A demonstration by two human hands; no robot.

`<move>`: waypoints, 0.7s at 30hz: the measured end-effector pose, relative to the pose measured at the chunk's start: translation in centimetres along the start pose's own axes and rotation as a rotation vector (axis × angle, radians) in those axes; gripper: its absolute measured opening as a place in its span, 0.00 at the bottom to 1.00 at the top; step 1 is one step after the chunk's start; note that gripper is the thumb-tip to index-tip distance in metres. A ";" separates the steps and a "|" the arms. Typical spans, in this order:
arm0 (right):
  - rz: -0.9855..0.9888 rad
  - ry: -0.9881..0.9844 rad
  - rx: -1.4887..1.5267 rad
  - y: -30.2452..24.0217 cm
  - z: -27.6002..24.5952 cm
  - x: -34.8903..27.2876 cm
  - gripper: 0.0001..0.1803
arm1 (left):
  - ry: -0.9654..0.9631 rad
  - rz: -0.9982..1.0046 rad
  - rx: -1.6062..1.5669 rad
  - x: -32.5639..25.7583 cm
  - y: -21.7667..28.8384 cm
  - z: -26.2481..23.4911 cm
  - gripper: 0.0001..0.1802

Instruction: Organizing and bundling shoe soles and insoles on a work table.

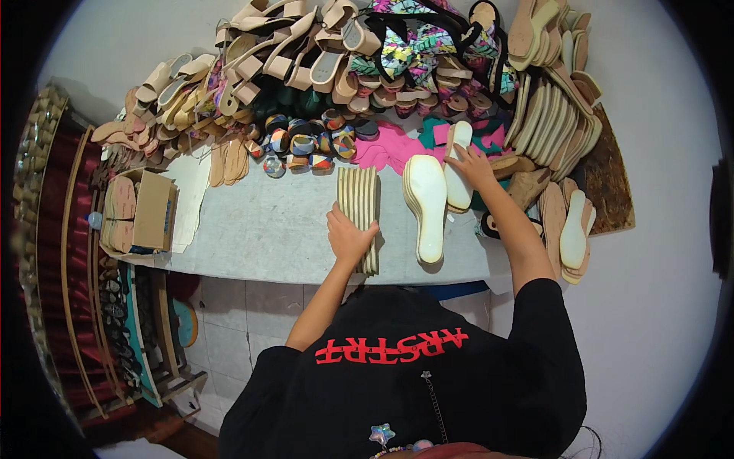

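My left hand (351, 237) grips a stack of cream shoe soles (357, 191) that stands on its long edges, the thumb on its right side and the fingers on its left. Right of it lies a second stack of white-topped shoe soles (430, 199), which neither hand touches. My right hand (472, 167) reaches farther right and holds a third pile of white-topped soles (459, 187) by its upper part. The fingers lie across the top sole; the thumb is hidden.
Heaped sandals (283, 53) line the back of the grey table (252, 229). Patterned straps (302, 145) and pink fabric (386, 145) lie before them. An open cardboard box (157, 210) with soles stands left. More soles (573, 237) overhang the right edge, near a brown board (612, 176).
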State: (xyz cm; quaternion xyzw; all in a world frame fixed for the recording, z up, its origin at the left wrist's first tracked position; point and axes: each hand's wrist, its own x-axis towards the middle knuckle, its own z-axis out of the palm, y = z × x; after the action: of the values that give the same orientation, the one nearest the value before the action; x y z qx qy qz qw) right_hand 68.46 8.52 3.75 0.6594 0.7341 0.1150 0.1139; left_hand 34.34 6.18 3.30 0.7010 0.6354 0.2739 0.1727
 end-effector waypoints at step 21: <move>-0.415 0.281 -0.092 6.1 -2.8 1.8 0.05 | -0.010 -0.016 -0.021 0.1 -0.1 0.1 0.47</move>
State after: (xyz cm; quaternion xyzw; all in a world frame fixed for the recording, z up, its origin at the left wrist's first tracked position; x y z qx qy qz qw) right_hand 73.12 10.91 8.34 0.4663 0.8563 0.2133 0.0618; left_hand 34.31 6.28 3.18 0.6954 0.6372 0.2756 0.1855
